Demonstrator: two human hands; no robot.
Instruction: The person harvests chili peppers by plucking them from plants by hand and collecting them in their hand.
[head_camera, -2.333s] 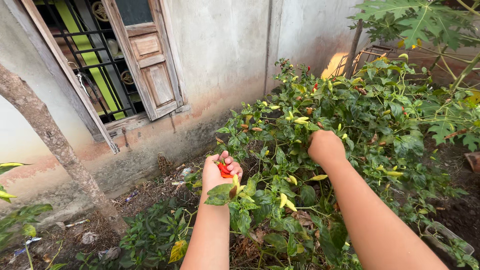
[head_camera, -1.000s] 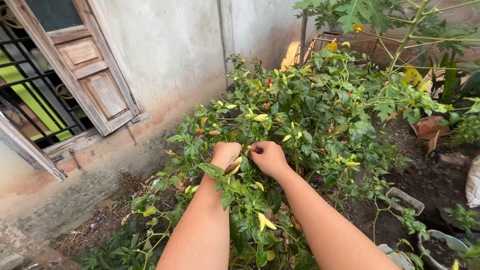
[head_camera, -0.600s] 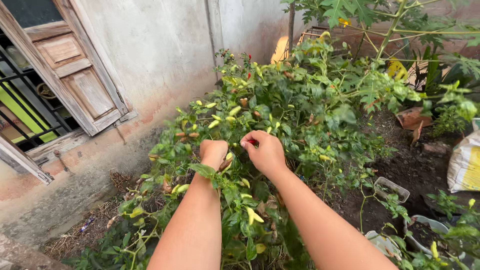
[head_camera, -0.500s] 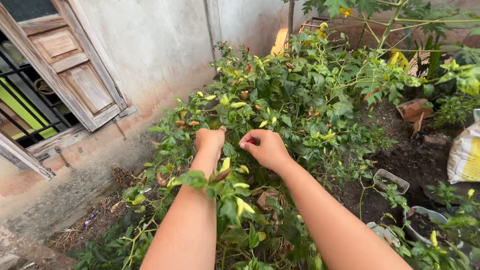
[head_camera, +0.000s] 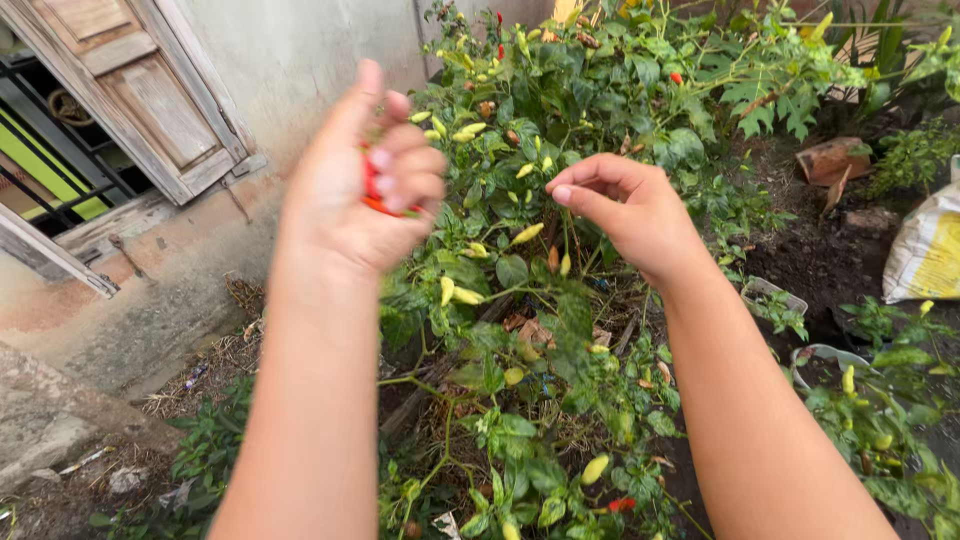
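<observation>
My left hand (head_camera: 360, 190) is raised in front of a chilli bush (head_camera: 600, 150), blurred by motion, with its fingers curled over several small red chillies (head_camera: 374, 192). My right hand (head_camera: 630, 212) hovers above the bush with thumb and forefinger pinched together; nothing shows between them. Pale yellow chillies (head_camera: 455, 295) hang just below both hands, and a few red ones (head_camera: 676, 78) sit higher in the bush.
A stained plaster wall (head_camera: 300, 50) with a wooden shutter (head_camera: 140, 100) and a barred window stands at the left. At the right are dark soil, small plastic pots (head_camera: 770, 292), a broken clay pot (head_camera: 828, 160) and a white and yellow sack (head_camera: 925, 255).
Both hands have drawn back out of the bush toward the camera. The left hand has lifted and turned, showing red chillies. The view has tilted downward.
</observation>
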